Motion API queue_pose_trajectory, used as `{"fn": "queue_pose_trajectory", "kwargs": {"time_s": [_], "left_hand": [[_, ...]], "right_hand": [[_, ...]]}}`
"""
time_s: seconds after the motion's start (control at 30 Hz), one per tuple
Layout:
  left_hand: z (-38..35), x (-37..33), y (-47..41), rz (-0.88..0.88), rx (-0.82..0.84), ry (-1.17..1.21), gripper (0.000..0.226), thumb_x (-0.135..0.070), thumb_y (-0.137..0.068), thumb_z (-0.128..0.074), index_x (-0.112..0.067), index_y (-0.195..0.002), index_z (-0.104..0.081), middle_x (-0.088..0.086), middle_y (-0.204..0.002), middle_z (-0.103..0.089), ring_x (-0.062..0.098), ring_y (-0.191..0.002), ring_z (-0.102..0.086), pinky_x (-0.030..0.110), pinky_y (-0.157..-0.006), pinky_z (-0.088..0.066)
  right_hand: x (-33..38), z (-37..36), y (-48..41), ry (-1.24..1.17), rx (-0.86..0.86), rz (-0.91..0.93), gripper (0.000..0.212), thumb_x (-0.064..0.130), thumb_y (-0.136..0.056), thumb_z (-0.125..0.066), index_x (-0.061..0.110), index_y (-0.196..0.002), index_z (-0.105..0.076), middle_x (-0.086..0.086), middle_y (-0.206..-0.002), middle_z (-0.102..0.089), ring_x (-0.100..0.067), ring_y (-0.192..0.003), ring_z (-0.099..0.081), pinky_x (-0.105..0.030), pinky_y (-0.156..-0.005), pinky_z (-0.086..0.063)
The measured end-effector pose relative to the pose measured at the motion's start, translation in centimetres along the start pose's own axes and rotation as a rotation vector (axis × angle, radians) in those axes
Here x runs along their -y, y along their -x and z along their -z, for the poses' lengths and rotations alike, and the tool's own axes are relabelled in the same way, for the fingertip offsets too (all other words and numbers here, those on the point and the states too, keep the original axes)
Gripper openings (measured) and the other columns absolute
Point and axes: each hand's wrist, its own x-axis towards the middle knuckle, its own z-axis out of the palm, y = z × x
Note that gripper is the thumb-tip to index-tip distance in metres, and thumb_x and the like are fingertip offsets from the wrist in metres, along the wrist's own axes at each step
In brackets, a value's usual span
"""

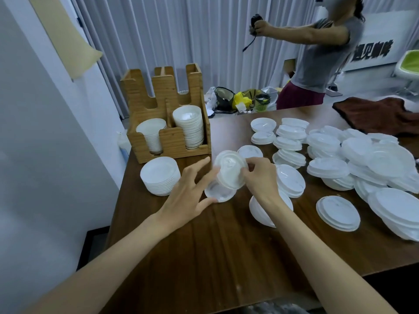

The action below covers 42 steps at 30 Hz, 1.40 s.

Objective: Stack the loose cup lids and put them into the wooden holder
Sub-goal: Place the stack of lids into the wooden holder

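Head view: your right hand pinches a tilted lid by its rim. Your left hand is spread, fingers straight. Its fingertips touch that lid's left edge and its thumb sits at the rim of a second lid, which lies on the desk between your hands.

Level the held lid, check that both lids face the same way, centre it over the second and press until the rims nest. Steady the lower one with your left hand so it does not skid.

A finished stack waits just left of your left hand. The holder stands beyond it, and more loose lids lie right of your right hand.
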Motion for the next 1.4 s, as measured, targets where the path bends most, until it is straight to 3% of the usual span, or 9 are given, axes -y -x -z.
{"fn": "queue_pose_trajectory", "kwargs": {"time_s": [0.1, 0.17, 0.3, 0.37, 0.53, 0.77, 0.97, 1.27, 1.4], "left_hand": [[0.2, 0.1, 0.2, 0.149, 0.109, 0.093, 0.091, -0.050, -0.076, -0.070, -0.028, -0.147, -0.017, -0.005, -0.144, -0.014, 0.014, -0.134, -0.024, 0.034, -0.107, -0.032], [0.1, 0.0, 0.2, 0.215, 0.120, 0.158, 0.091, -0.050, -0.077, -0.069, -0.026, -0.148, -0.016, -0.006, -0.144, -0.018, 0.004, -0.131, -0.022, 0.030, -0.107, -0.032], [0.1, -0.3, 0.2, 0.300, 0.122, 0.237, 0.081, -0.049, -0.081, -0.065, -0.026, -0.145, -0.021, -0.005, -0.135, -0.038, 0.003, -0.120, -0.037, 0.022, -0.098, -0.035], [0.0, -0.5, 0.3, 0.292, 0.139, 0.201, 0.074, -0.050, -0.080, -0.065, -0.024, -0.140, -0.030, -0.006, -0.124, -0.048, 0.004, -0.109, -0.045, 0.024, -0.094, -0.041], [-0.4, -0.2, 0.9, 0.205, 0.193, 0.069, 0.060, -0.056, -0.080, -0.059, -0.021, -0.127, -0.049, -0.006, -0.103, -0.058, 0.006, -0.092, -0.051, 0.020, -0.083, -0.044], [0.7, 1.3, 1.9, 0.175, 0.076, -0.030, 0.048, -0.058, -0.088, -0.036, -0.019, -0.076, -0.061, -0.006, -0.072, -0.058, 0.007, -0.067, -0.049, 0.021, -0.058, -0.041], [0.6, -0.3, 1.2, 0.045, 0.075, -0.180, 0.037, -0.052, -0.078, -0.066, -0.018, -0.066, -0.057, -0.005, -0.063, -0.058, 0.005, -0.057, -0.046, 0.019, -0.051, -0.034], [-0.7, -2.7, -0.4, -0.005, 0.036, -0.280, 0.043, -0.047, -0.071, -0.075, -0.011, -0.093, -0.062, 0.004, -0.085, -0.058, 0.016, -0.075, -0.054, 0.025, -0.061, -0.048], [-1.9, -3.3, -1.6, 0.017, 0.057, -0.260, 0.044, -0.036, -0.064, -0.084, -0.010, -0.096, -0.066, 0.006, -0.087, -0.060, 0.019, -0.077, -0.055, 0.026, -0.062, -0.047]], "right_hand": [[0.2, 0.2, 0.2, -0.007, 0.027, -0.015, 0.021, -0.002, -0.078, -0.056, 0.002, -0.057, -0.053, -0.009, -0.053, -0.048, -0.015, -0.049, -0.036, -0.016, -0.043, -0.026], [0.2, 0.2, 0.3, -0.005, 0.048, -0.019, 0.018, -0.002, -0.079, -0.057, 0.003, -0.062, -0.059, -0.009, -0.058, -0.054, -0.018, -0.055, -0.046, -0.014, -0.045, -0.029], [0.0, 0.2, 0.0, -0.010, 0.031, -0.040, 0.014, -0.004, -0.077, -0.055, -0.007, -0.082, -0.068, -0.022, -0.078, -0.067, -0.035, -0.074, -0.062, -0.039, -0.060, -0.052], [-0.2, 0.5, -0.1, -0.025, 0.008, -0.047, 0.015, -0.004, -0.078, -0.055, -0.007, -0.085, -0.067, -0.020, -0.083, -0.068, -0.035, -0.077, -0.062, -0.047, -0.069, -0.055], [-0.3, 1.1, -0.1, -0.039, 0.008, -0.066, 0.019, -0.002, -0.085, -0.055, 0.001, -0.099, -0.068, -0.005, -0.086, -0.061, -0.025, -0.077, -0.063, -0.045, -0.071, -0.059], [-0.5, 0.7, 0.2, -0.046, 0.034, -0.064, 0.019, -0.002, -0.084, -0.053, -0.001, -0.095, -0.068, -0.018, -0.092, -0.068, -0.030, -0.081, -0.064, -0.051, -0.071, -0.057], [-0.1, 0.9, 0.3, -0.028, 0.024, -0.055, 0.021, -0.001, -0.087, -0.049, -0.002, -0.099, -0.067, -0.017, -0.093, -0.068, -0.028, -0.083, -0.062, -0.043, -0.076, -0.056], [-0.3, 1.4, 0.4, -0.120, 0.104, -0.120, 0.024, -0.005, -0.089, -0.048, 0.002, -0.105, -0.064, -0.012, -0.100, -0.064, -0.026, -0.071, -0.066, -0.037, -0.058, -0.060], [-0.3, 1.6, 0.4, -0.177, 0.098, -0.177, 0.034, -0.004, -0.091, -0.047, 0.004, -0.123, -0.055, -0.014, -0.120, -0.058, -0.031, -0.073, -0.069, -0.040, -0.062, -0.061]]}}
